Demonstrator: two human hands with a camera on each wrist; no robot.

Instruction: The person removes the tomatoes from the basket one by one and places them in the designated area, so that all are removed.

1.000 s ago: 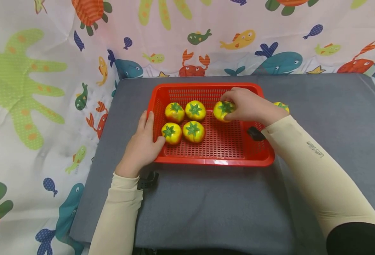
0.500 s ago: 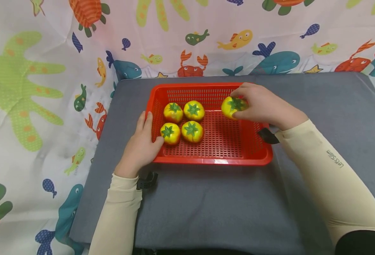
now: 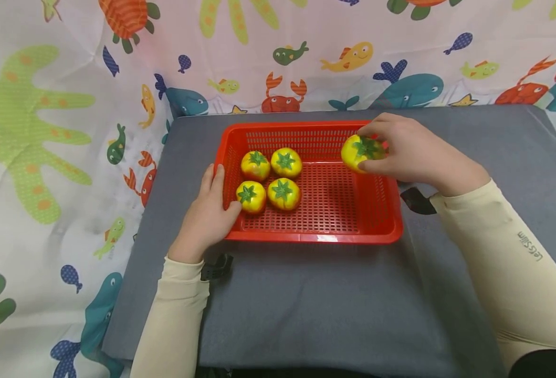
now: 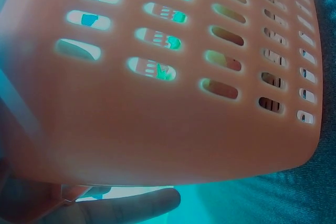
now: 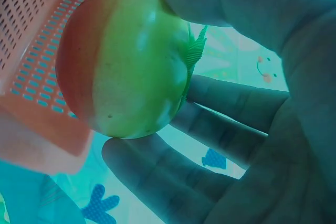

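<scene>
My right hand (image 3: 407, 149) pinches a yellow-and-red tomato (image 3: 359, 153) with a green star-shaped leaf cap, above the right end of a red plastic basket (image 3: 325, 238). In the right wrist view, thumb and fingertips press opposite sides of the tomato (image 5: 123, 61), which is clear of the basket (image 5: 47, 124). My left hand (image 3: 204, 218) grips the basket's left end, thumb over the rim. The left wrist view shows the slotted basket wall (image 4: 157, 129) close up, with one finger (image 4: 136, 205) at its edge. Several similar tomatoes (image 3: 284, 194) sit in the basket's left half.
A grey cloth (image 3: 315, 304) covers the table under the basket. Behind and to the left hangs a white curtain (image 3: 240, 58) printed with sea animals. Dark bands are visible at both wrists.
My right hand has carried the tomato up and rightward, from the basket's middle toward its right rim. Another tomato, right of the basket earlier, is now hidden behind the arm. The left hand stays put.
</scene>
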